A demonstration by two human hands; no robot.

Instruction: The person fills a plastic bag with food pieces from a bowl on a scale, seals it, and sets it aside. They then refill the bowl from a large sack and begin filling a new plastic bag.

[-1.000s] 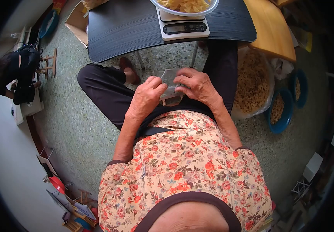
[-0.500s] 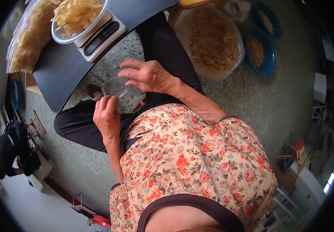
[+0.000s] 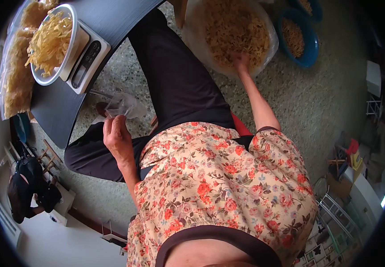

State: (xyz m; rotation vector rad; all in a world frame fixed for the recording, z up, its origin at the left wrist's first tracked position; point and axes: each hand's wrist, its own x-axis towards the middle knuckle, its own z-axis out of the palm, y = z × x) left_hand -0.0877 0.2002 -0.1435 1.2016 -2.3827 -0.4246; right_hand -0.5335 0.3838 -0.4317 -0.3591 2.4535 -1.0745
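My left hand [image 3: 118, 135] is closed in a pinch on the rim of a small clear plastic bag [image 3: 123, 106], which hangs over the floor beside the table edge. My right hand [image 3: 240, 61] reaches into a large clear bag [image 3: 269, 60] of yellowish-brown dried pieces [image 3: 232, 33]; its fingertips are hidden among them. On the dark table, a white-rimmed bowl [image 3: 73, 33] of yellow strips [image 3: 52, 42] rests on a white scale [image 3: 98, 58]. Filled clear bags [image 3: 18, 75] lie to the left of the bowl.
Blue basins [image 3: 310, 55] with pale pieces stand on the floor at the upper right. The dark table [image 3: 56, 109] curves across the upper left. My legs [image 3: 179, 75] extend beneath and beside it. A wooden stool [image 3: 48, 153] and dark bag-like objects are at the far left.
My right hand has left the small bag and moved right into the large bag. The small bag stays in my left hand. The view has shifted, with the table and scale now further left.
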